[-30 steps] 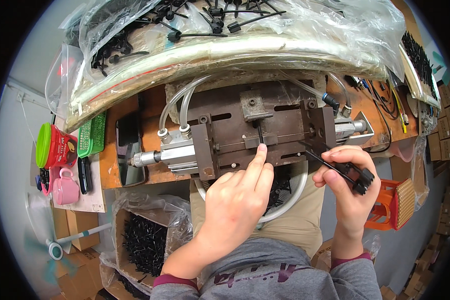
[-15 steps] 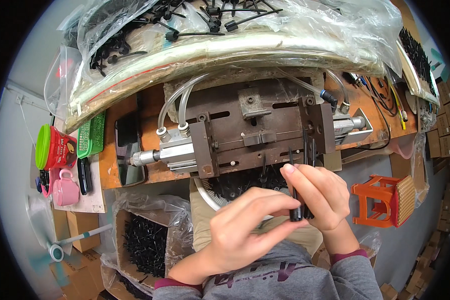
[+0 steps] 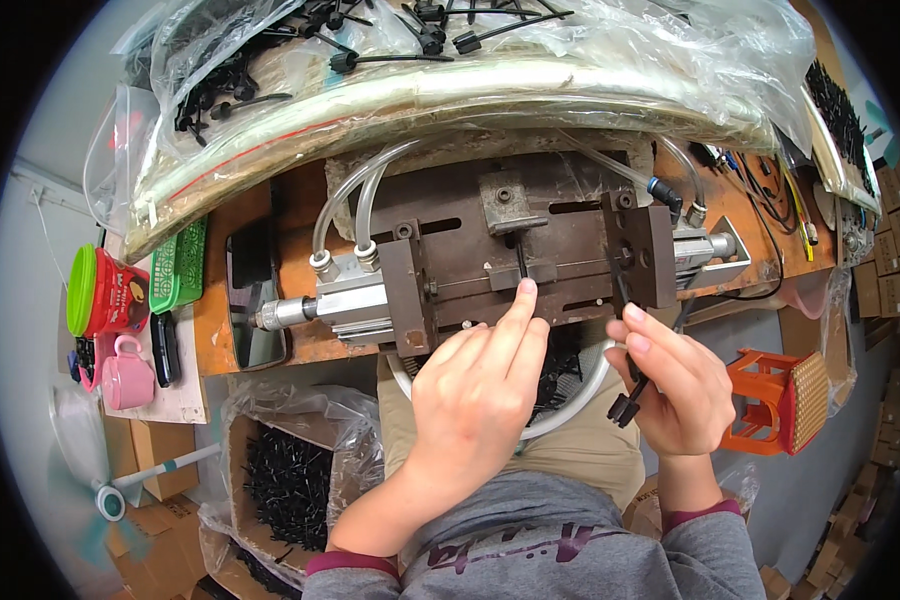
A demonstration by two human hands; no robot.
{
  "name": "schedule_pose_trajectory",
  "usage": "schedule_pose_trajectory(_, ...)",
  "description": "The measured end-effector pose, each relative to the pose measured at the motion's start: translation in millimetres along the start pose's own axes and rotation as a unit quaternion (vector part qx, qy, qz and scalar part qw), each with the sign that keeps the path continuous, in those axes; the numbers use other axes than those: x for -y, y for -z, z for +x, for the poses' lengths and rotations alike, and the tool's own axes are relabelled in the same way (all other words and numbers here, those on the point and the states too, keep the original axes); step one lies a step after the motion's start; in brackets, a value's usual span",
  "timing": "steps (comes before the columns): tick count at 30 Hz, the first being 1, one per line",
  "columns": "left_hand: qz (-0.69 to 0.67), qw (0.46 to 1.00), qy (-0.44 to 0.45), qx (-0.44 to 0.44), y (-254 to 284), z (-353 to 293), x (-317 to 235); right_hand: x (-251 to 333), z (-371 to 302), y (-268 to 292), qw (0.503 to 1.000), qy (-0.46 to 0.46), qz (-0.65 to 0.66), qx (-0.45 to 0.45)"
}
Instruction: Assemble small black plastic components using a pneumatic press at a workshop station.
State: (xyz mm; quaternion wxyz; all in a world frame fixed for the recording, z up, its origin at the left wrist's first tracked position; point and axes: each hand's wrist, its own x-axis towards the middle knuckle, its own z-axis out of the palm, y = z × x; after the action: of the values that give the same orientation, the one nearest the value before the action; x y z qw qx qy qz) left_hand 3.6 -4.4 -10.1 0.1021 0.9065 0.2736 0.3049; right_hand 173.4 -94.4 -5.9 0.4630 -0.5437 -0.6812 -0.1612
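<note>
My left hand (image 3: 475,410) reaches over the brown metal fixture (image 3: 460,230), its index finger stretched out. That fingertip touches a thin black stem (image 3: 521,258), which lies across the small metal block (image 3: 536,276) at the fixture's middle and points up to the bracket (image 3: 510,203). Nothing shows gripped in this hand, though the thumb is hidden. My right hand (image 3: 675,390) is closed round several black plastic stemmed parts (image 3: 625,408). One knobbed head hangs below its fingers, and thin stems stick out above, near the fixture's right block (image 3: 650,255).
Air cylinders (image 3: 350,310) with clear hoses flank the fixture. Behind it, a plastic-covered rim (image 3: 450,110) borders a heap of black stemmed parts (image 3: 345,62). A phone-like dark slab (image 3: 255,300) lies left. Below are a lined box of black parts (image 3: 288,485) and an orange stool (image 3: 770,400).
My left hand has left the parts by my right hand and moved up and left to the fixture. A black stem now lies at its middle. The right hand has shifted slightly right.
</note>
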Motion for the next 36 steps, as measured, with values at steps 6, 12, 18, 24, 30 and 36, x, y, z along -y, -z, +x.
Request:
schedule_pose_trajectory(6, -0.014, 0.999, 0.008, 0.037, 7.7, 4.2, -0.3, 3.5, -1.0, 8.2, 0.999, 0.006, -0.033, 0.001)
schedule_pose_trajectory(12, -0.355, 0.931, 0.086, -0.020, 23.6, 1.6, -18.4, 10.1, -5.5, 4.4, 0.997, 0.000, 0.045, 0.055)
schedule_pose_trajectory(18, -0.273, 0.958, 0.067, -0.058, 23.0, -0.4, -8.3, 8.0, -4.1, -2.1, 0.990, -0.047, 0.120, 0.056)
schedule_pose_trajectory(24, -0.052, 0.998, -0.018, -0.021, 2.3, -7.1, 0.7, 1.5, -2.0, 10.4, 0.965, -0.122, 0.229, 0.043)
schedule_pose_trajectory(30, 0.032, 0.998, -0.035, 0.028, 2.9, 2.4, 2.9, 1.0, -0.8, 10.6, 0.977, -0.108, 0.172, 0.064)
schedule_pose_trajectory(36, 0.003, 0.997, -0.038, 0.071, 18.8, 12.2, 3.7, 9.1, -1.2, 12.0, 0.982, -0.138, 0.094, 0.088)
